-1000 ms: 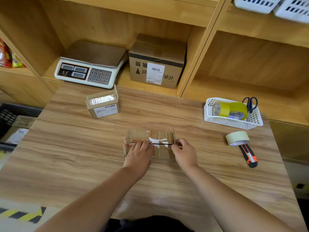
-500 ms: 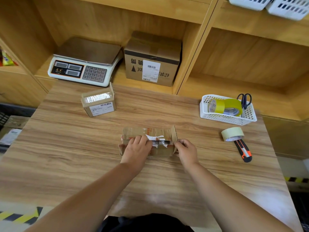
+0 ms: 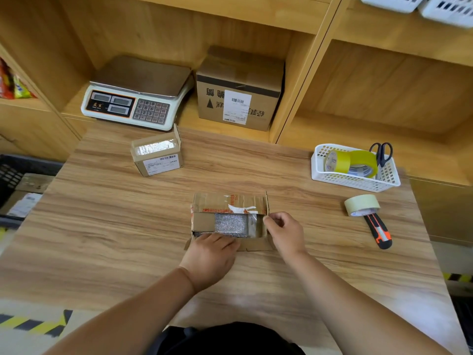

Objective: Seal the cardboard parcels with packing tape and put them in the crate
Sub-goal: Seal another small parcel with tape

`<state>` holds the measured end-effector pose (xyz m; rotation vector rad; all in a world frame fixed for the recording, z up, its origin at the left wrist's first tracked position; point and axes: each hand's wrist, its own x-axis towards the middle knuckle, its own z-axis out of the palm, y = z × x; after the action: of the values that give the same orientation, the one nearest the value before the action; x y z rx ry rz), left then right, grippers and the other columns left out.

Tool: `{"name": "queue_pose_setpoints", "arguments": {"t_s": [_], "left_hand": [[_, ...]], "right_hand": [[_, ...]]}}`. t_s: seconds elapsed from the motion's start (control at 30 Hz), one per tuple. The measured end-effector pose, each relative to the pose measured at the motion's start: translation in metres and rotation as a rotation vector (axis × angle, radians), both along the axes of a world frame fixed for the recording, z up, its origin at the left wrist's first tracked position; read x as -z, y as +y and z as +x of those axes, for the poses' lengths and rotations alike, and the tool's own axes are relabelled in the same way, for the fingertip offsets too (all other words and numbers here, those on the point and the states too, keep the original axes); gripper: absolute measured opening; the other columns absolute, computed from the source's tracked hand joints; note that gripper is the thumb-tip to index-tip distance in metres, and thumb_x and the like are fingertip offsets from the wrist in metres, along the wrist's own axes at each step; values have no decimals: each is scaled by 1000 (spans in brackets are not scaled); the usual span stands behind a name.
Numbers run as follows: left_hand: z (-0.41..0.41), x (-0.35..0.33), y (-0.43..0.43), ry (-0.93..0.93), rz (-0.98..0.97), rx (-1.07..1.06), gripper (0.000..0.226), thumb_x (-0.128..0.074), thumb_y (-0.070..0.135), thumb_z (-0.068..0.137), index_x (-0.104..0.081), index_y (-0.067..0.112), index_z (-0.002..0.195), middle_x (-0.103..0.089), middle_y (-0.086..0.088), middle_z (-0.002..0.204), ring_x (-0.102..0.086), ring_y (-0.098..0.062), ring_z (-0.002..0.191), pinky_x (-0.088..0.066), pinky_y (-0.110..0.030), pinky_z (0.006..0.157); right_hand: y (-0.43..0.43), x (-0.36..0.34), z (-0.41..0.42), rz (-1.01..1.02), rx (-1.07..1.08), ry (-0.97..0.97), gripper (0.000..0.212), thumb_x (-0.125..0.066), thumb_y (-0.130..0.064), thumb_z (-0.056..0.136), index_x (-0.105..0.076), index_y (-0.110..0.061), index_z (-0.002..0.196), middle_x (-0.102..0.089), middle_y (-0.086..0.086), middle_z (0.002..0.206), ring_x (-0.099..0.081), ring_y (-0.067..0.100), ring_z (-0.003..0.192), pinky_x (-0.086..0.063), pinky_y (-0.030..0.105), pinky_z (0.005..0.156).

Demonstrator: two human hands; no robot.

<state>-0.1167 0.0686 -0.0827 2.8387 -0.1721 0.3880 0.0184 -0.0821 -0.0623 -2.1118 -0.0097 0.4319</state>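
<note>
The left hand (image 3: 210, 257) lies flat on the near flap of the parcel (image 3: 229, 204); the right hand (image 3: 284, 231) pinches its right end flap. On the table (image 3: 102, 239) the parcel sits open at the middle, a silver pouch (image 3: 230, 224) inside. The red print on its tape is too small to read. The shelf box (image 3: 239, 88) bears upside-down black characters and a barcode label. A second parcel (image 3: 157, 155) also carries a barcode label.
</note>
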Motion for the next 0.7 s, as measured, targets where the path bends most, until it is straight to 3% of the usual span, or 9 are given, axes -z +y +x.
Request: {"name": "queue_pose_setpoints", "arguments": {"t_s": [0.13,0.17,0.27,0.33,0.43,0.53,0.7], "left_hand": [[16,-21,-2,187,-114,-179,36,-45,35,83,-66,18,60,-62,5,58,-61,-15,54,-35,-16,45],[25,-28,0,273,-103,-247,36,-44,34,87,-63,17,63,-62,3,62,-61,-16,58,-32,-19,47],[51,-35,16,500,-133,-341,20,-47,19,92,-64,24,101,-64,3,105,-60,-19,98,-38,-26,67],[64,-33,30,519,-101,-325,34,-54,13,87,-58,23,119,-56,1,121,-50,-19,112,-41,-29,81],[83,-34,43,517,100,-237,55,-63,28,85,-43,22,136,-43,-1,136,-36,-21,127,-33,-34,103],[96,-32,47,543,198,-156,63,-58,40,89,-33,20,143,-36,-2,143,-31,-22,132,-31,-35,105],[114,-20,42,447,266,1,54,-54,39,92,-39,14,137,-43,-5,137,-39,-22,127,-35,-34,103]], "right_hand": [[0,4,-2,-85,-72,-89,16,-72,-25,82,-68,-12,91,-65,-5,78,-59,8,72,-38,9,59],[0,6,-3,-113,-95,-116,18,-72,-27,82,-68,-12,92,-66,-4,80,-60,10,75,-39,14,63],[1,12,-5,-155,-149,-171,22,-71,-29,83,-67,-12,96,-68,0,88,-62,15,83,-45,24,74],[0,13,-5,-157,-151,-172,22,-70,-30,84,-67,-12,97,-68,0,90,-63,16,85,-47,25,76],[0,14,-4,-150,-146,-158,24,-70,-31,85,-67,-13,100,-69,0,92,-63,15,88,-49,27,79],[1,13,-3,-153,-140,-145,25,-69,-32,85,-66,-14,102,-69,-1,95,-64,14,90,-50,28,81],[1,10,-6,-152,-160,-168,38,-67,-31,87,-59,-17,121,-66,-3,102,-63,12,90,-51,32,86]]}}
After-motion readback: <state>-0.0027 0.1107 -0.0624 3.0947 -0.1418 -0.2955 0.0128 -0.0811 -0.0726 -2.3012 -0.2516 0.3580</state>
